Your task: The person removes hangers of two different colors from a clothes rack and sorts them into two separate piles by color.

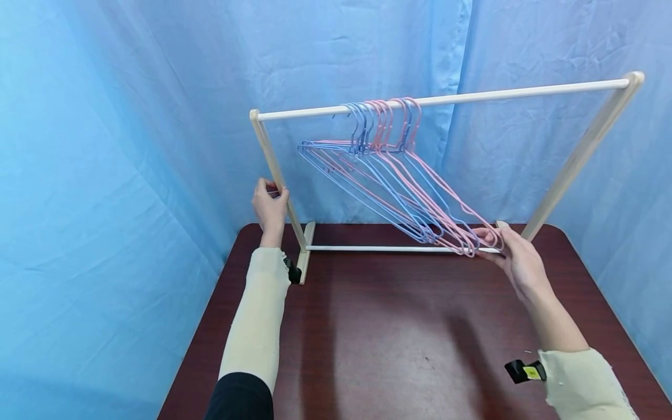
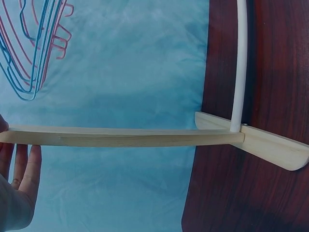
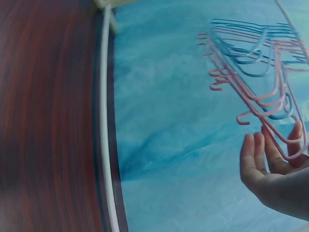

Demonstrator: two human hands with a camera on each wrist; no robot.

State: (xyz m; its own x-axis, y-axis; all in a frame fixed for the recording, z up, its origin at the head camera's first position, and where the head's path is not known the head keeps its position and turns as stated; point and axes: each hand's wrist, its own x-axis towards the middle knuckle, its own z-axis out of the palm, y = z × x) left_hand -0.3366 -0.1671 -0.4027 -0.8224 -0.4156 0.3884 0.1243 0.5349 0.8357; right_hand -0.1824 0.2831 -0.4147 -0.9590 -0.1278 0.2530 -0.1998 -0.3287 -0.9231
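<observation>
One pink hanger (image 3: 290, 158) against right-hand fingers (image 3: 248, 154)

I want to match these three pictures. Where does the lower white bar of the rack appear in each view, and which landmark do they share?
Head: the lower white bar lies nearly level, a little below the picture's middle.
Left wrist: at upper right, nearly upright, running down from the top edge.
Right wrist: left of centre, nearly upright, reaching the bottom edge.
Shared landmark: the blue and pink hangers.
</observation>
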